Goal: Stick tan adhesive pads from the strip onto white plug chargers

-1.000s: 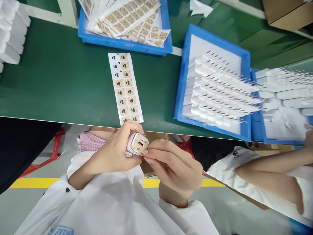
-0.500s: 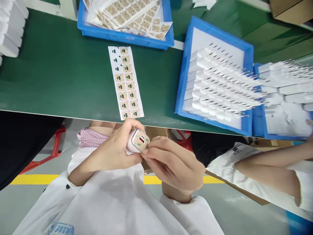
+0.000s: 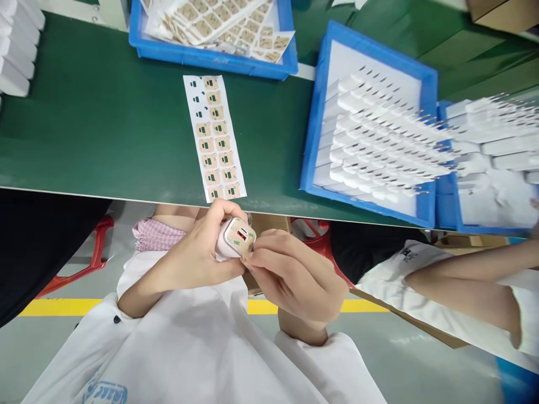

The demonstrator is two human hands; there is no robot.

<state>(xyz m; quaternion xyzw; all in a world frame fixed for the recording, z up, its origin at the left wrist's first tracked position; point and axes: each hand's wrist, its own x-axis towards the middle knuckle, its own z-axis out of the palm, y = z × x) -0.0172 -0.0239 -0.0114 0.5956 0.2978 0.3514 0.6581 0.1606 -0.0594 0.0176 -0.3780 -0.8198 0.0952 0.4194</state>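
My left hand is wrapped round a small white charger, its port face turned up toward me, just below the edge of the green table. My right hand presses its curled fingertips against the lower right edge of that face, where a sticker sits. A sticker sheet with two columns of tan stickers lies on the table right above my hands.
A blue tray packed with white chargers, prongs up, stands at the right, with a second such tray beyond it. A blue bin of used sticker sheets sits at the back. White blocks are stacked far left. Another person's arm reaches in at lower right.
The charger has turned slightly in my left hand, and my right fingertips have crept up onto its face. The view has shifted a little.
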